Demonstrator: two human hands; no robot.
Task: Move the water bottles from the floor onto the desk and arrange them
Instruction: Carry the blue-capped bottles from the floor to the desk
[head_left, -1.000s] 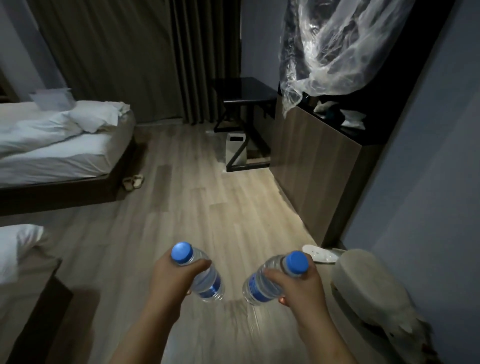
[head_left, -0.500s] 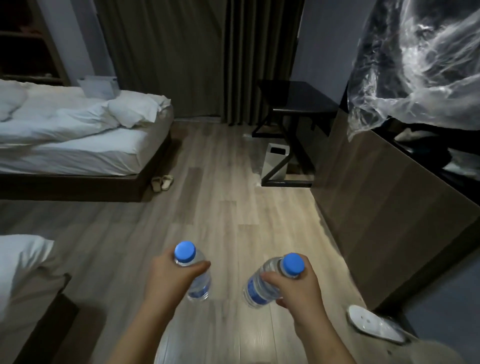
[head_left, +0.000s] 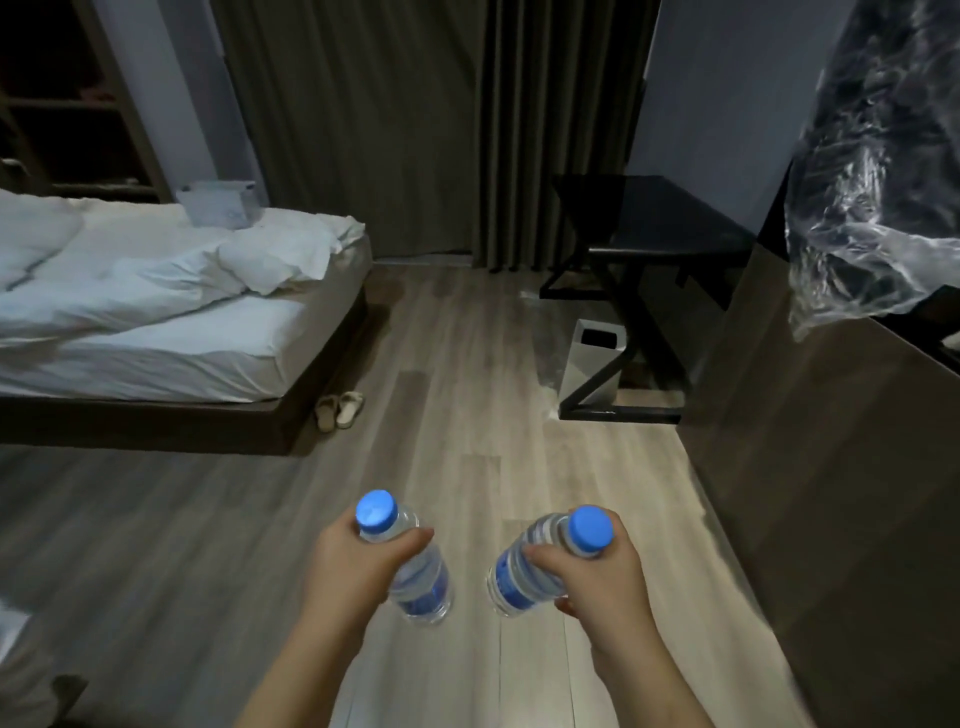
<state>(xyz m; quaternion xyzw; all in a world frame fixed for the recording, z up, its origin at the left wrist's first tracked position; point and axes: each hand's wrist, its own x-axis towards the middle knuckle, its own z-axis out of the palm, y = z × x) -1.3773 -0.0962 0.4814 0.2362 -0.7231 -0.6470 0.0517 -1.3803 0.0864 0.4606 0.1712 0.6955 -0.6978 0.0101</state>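
Two clear water bottles with blue caps and blue labels are held above the wooden floor. My left hand (head_left: 353, 566) grips the left bottle (head_left: 423, 582) near its neck, cap up. My right hand (head_left: 597, 577) grips the right bottle (head_left: 511, 577), which tilts with its cap toward the right. The bottles are apart from each other. A dark desk (head_left: 670, 228) stands far ahead on the right against the wall, past a long cabinet.
A bed (head_left: 156, 312) with white bedding fills the left, slippers (head_left: 340, 410) at its corner. A white bin (head_left: 592, 364) stands under the desk's frame. A wooden cabinet (head_left: 831, 467) runs along the right, with crumpled clear plastic (head_left: 878, 208) above it. Curtains hang at the back.
The view has moved forward and swung left along the floor; the desk and bin are nearer and the white slipper by the cabinet has left view. Both hands still hold their bottles.
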